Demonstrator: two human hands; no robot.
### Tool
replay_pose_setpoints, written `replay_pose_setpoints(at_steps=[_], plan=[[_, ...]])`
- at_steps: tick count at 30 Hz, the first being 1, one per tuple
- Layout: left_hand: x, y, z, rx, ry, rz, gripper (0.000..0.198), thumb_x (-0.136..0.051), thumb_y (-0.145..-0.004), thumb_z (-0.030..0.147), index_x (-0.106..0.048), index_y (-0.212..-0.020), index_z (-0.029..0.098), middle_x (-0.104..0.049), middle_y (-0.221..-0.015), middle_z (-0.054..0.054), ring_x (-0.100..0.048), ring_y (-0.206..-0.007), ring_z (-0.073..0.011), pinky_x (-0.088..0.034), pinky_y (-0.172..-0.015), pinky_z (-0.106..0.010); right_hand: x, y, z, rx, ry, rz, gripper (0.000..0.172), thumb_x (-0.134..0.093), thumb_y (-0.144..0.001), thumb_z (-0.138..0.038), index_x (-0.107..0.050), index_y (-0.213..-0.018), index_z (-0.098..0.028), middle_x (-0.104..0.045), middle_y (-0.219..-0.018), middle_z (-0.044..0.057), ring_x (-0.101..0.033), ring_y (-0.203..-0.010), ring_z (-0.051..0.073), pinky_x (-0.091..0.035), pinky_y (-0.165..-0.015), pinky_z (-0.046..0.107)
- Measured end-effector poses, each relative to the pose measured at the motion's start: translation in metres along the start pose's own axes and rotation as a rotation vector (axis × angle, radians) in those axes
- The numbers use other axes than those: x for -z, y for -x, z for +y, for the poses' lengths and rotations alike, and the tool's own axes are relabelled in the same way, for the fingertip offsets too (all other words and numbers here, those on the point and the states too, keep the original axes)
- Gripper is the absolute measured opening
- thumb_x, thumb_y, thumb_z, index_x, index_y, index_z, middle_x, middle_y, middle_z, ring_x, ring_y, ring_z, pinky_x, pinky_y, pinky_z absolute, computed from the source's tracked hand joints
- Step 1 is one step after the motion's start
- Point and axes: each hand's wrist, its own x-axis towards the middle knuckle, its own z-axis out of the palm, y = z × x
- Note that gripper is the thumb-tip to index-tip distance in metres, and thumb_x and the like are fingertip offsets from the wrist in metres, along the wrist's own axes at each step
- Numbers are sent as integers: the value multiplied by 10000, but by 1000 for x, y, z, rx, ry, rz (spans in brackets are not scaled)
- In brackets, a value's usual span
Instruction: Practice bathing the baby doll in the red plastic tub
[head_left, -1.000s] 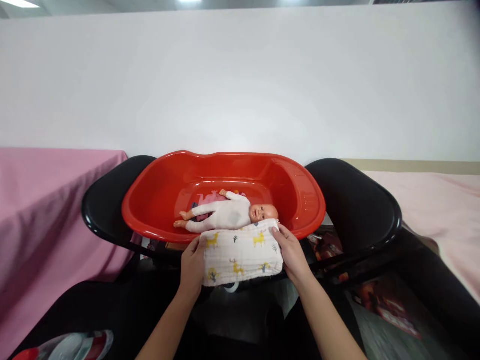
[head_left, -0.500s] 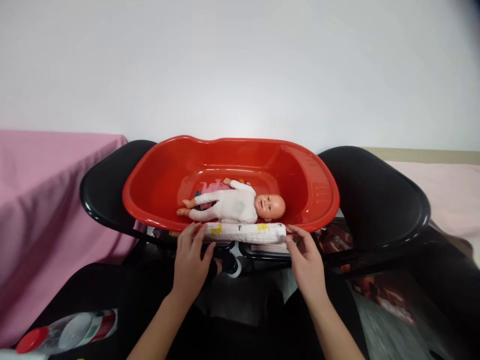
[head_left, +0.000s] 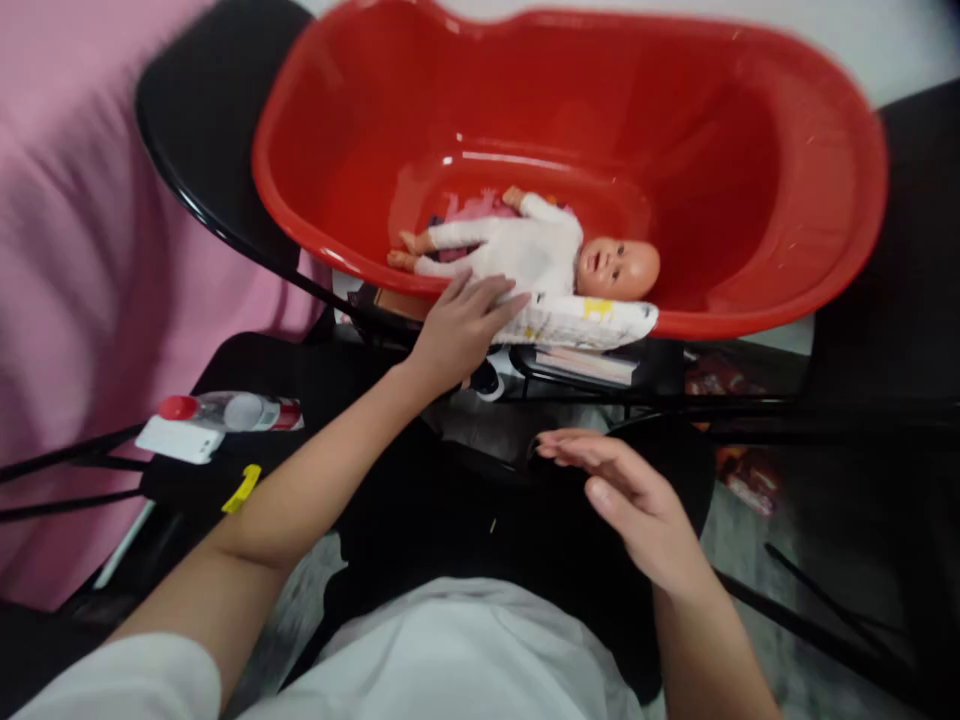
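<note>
A patterned white cloth (head_left: 592, 322), folded into a long strip, lies over the near rim of a red baby bathtub (head_left: 480, 80). Across the left part of the cloth rests my left hand (head_left: 469, 325), its fingers extended and apart. My right hand (head_left: 622, 485) is raised over my lap, off the cloth, with nothing in it; its fingers are stretched out and the thumb stands apart. Inside the tub a baby doll (head_left: 525, 245) in a white suit lies on its back, head to the right. The cloth's left end is hidden under my left hand.
Black chairs flank the tub, the left one (head_left: 217, 110) beside a pink cloth drape (head_left: 67, 250). At lower left are a red-capped bottle (head_left: 247, 410), a white phone (head_left: 180, 438) and a yellow strip (head_left: 242, 490). Papers (head_left: 585, 365) lie beneath the tub.
My view has tipped down and nearer. My right hand has left the cloth's right end and drawn back toward my lap. My left hand has moved right along the cloth.
</note>
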Motion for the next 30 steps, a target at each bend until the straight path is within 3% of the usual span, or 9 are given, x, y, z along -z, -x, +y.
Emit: replay_pose_setpoints(at_steps=[4, 7, 9, 12, 15, 18, 20, 24, 30], plan=[[-4, 8, 7, 3, -22, 109, 373, -353, -1095, 217, -668, -1294, 228, -615, -1445, -92, -459, -1468, -239, -311, -1249, -526, -31, 23, 14, -144, -278, -507, 474, -587, -1019, -558, -680, -1360, -242, -666, -1372, 124, -603, -1306, 265, -464, -1123, 427], [-2, 27, 31, -20, 72, 184, 333, -394, -1091, 259, -720, -1157, 229, -688, -1320, -90, -563, -1355, -238, -454, -1139, -467, -44, 27, 23, -177, -427, -714, 585, -710, -934, -583, -672, -1391, -222, -661, -1388, 141, -621, -1296, 273, -458, -1135, 421], [4, 43, 51, -34, 247, 110, 305, -431, -1079, 254, -731, -1119, 217, -728, -1207, -97, -649, -1195, -215, -521, -1028, -398, -38, 28, 25, -158, -467, -767, 611, -818, -857, -532, -691, -1367, -221, -684, -1355, 141, -646, -1264, 272, -474, -1117, 406], [22, 65, 78, 41, 655, -236, 242, -506, -1055, 269, -725, -1112, 185, -739, -1055, -92, -689, -935, -160, -541, -846, -282, -15, 34, 22, -151, -472, -754, 504, -872, -817, -472, -760, -1233, -210, -750, -1204, 118, -702, -1122, 232, -523, -1016, 342], [49, 81, 94, 163, 1038, -768, 151, -712, -952, 346, -727, -938, 197, -709, -865, -29, -625, -726, -128, -494, -685, -229, 7, 52, 18, -205, -443, -845, 388, -828, -849, -510, -804, -1029, -168, -774, -942, 86, -715, -862, 175, -541, -822, 261], [71, 96, 99, 216, 1194, -1264, 234, -866, -811, 311, -665, -735, 218, -652, -699, 33, -559, -614, -120, -432, -586, -236, 13, 74, 18, -344, -242, -977, 372, -802, -843, -530, -775, -833, -159, -690, -698, 8, -607, -602, 103, -451, -592, 193], [78, 106, 100, 236, 1219, -1468, 322, -894, -771, 251, -598, -650, 215, -594, -599, 62, -526, -549, -113, -400, -541, -243, 10, 84, 21, -464, -2, -977, 351, -852, -774, -483, -717, -712, -165, -621, -617, -40, -527, -533, 70, -361, -518, 176], [76, 117, 99, 285, 1332, -1655, 298, -819, -844, 208, -597, -646, 224, -564, -540, 71, -552, -517, -123, -422, -542, -249, 3, 87, 27, -560, 144, -1048, 245, -878, -709, -262, -664, -640, -165, -558, -579, -88, -473, -511, 35, -296, -492, 163], [75, 116, 100, 285, 1335, -1650, 234, -788, -872, 163, -617, -719, 211, -587, -615, 65, -560, -557, -106, -421, -561, -223, 5, 79, 23, -453, 13, -1113, 288, -786, -802, -213, -588, -601, -160, -439, -541, -99, -384, -480, 24, -261, -476, 174]])
